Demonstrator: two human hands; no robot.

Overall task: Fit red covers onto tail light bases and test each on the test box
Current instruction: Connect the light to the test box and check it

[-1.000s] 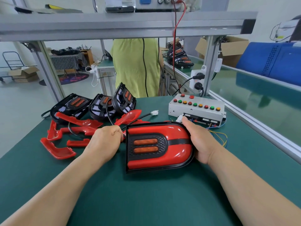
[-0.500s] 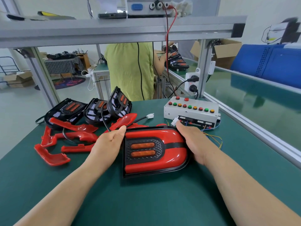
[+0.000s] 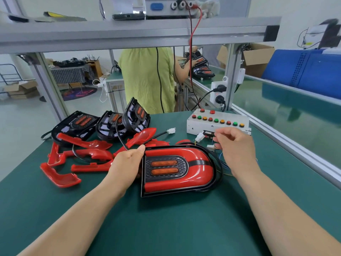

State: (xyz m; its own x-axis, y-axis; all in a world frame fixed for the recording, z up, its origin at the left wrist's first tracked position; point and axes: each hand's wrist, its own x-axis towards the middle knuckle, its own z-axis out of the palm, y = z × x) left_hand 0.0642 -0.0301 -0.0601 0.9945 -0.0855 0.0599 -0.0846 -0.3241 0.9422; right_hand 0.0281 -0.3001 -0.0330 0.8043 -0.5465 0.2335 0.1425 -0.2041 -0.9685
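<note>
Nearest the viewer, the green tabletop (image 3: 166, 228) carries one assembled tail light (image 3: 177, 169), lying flat with its red cover fitted on the black base and two amber strips facing up; a black cable loops round its rounded right end.

Left hand (image 3: 127, 163): grip closed on the flat left edge of the assembled tail light, thumb on the upper corner, fingers curled beneath.

Right hand (image 3: 234, 145): raised just beyond the light's right end, fingers curled together beside a white connector (image 3: 200, 137) and thin coloured wires; whether the grip pinches a wire cannot be told.

Left of the light, loose red covers (image 3: 88, 156) lie in an overlapping heap; behind them stand three bare bases (image 3: 77, 122), the right one tilted up against its neighbour; a second white plug (image 3: 171, 130) lies on the tabletop between the bases and the test box.

Test box (image 3: 217, 122): white, closed, at the far right of the tabletop; red, green and amber buttons in rows on its top; its interior is not visible.

Beyond the tabletop: a wall socket (image 3: 218, 93) with two black plugs; a person in a yellow-green shirt (image 3: 147, 80) at the next bench.

Containers further back: an open cardboard box (image 3: 258, 58), contents hidden by its wall; a blue crate (image 3: 302, 71), contents not visible; floor cartons (image 3: 22, 89) at far left, contents indistinct.
</note>
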